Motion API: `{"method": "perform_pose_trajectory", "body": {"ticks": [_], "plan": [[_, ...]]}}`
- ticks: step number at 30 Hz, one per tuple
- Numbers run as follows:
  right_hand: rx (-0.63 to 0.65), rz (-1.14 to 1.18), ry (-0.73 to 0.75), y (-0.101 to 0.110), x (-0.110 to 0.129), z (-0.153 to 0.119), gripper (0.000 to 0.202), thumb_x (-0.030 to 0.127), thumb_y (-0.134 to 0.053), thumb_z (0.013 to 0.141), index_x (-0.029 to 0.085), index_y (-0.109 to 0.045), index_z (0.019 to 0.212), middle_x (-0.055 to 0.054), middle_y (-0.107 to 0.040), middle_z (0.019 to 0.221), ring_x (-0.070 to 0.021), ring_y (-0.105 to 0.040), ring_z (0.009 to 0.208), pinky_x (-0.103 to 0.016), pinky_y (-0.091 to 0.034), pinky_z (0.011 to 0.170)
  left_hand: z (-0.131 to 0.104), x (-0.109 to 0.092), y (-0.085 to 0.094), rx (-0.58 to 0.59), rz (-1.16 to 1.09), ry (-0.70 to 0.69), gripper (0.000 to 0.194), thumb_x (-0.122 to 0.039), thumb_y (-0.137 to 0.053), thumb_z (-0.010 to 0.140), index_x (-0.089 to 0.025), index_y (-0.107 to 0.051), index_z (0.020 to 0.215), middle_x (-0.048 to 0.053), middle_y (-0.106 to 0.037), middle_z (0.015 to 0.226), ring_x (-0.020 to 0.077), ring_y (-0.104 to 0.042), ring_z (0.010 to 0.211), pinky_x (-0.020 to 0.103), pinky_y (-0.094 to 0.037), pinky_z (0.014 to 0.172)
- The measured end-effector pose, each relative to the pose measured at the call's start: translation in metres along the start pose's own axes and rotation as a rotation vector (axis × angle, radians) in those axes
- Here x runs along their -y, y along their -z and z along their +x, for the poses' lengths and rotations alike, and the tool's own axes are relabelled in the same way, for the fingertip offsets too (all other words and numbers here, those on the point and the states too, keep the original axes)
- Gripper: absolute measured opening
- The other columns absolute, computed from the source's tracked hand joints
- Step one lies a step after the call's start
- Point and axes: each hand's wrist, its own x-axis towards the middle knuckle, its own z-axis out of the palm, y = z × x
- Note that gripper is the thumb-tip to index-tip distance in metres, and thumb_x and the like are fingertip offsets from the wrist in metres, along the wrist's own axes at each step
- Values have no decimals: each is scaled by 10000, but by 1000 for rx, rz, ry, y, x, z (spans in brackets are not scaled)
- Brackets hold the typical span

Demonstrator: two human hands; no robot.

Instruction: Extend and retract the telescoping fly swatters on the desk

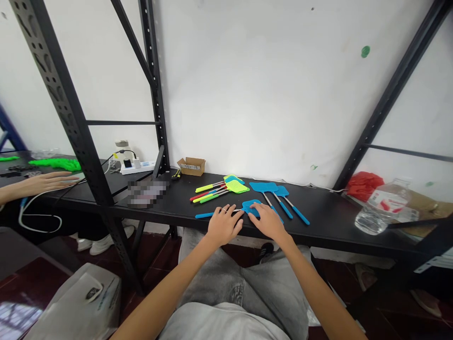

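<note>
A blue fly swatter [204,215] lies across the front of the black shelf table, its handle pointing left. My left hand [223,224] rests over its thin shaft with the fingers apart. On its mesh head [247,206] lies my right hand [268,219], fingers spread and flat. Several multicoloured swatters with yellow, red and green handles [211,196] are piled behind my left hand, under a yellow-green head [237,186]. To the right, several blue swatters [264,187] lie with their handles pointing toward the front right.
A small open cardboard box [191,166] stands at the wall. On the right are a water bottle [384,205] and a red plastic bag [364,185]. Black metal posts [155,85] flank the table. At the left, another person's hand [46,182] is near green items [58,163].
</note>
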Motion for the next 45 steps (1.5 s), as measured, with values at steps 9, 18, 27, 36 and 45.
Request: {"method": "perform_pose_trajectory", "body": {"ticks": [9,18,27,36,45], "plan": [[4,0,-4,0,0,0,381,445,-432,1002,219,-621,1243,-103,-668,1294,-294,-588,1227,-395,-480,944,0,0,1,16,-3,-6,428,-422,-354,1043,-301,-598,1373,95,-608,1409,311,-548,1283,475,-424,992],[-7,-2,-4,0,0,0,371,432,-447,994,230,-629,1246,-101,-672,1290,-292,-587,1234,-398,-479,961,0,0,0,12,-6,-4,422,-420,-358,1042,-309,-590,1377,85,-606,1413,304,-547,1286,458,-418,990],[-2,6,-4,1,1,0,380,445,-441,1000,226,-625,1250,-97,-668,1301,-297,-582,1245,-404,-476,965,1,0,0,22,1,-6,428,-421,-343,1047,-302,-587,1378,87,-612,1406,306,-544,1288,464,-414,990],[6,9,-4,2,2,0,389,443,-435,998,223,-629,1253,-108,-669,1299,-302,-589,1230,-411,-488,951,1,0,1,26,-11,2,428,-423,-344,1045,-305,-588,1376,84,-605,1413,308,-544,1289,474,-416,993],[1,4,-8,2,2,0,379,443,-441,995,229,-628,1246,-104,-670,1295,-301,-592,1230,-407,-488,948,0,0,0,15,-15,6,419,-421,-353,1045,-308,-596,1367,82,-609,1410,306,-544,1289,472,-414,1000]]}}
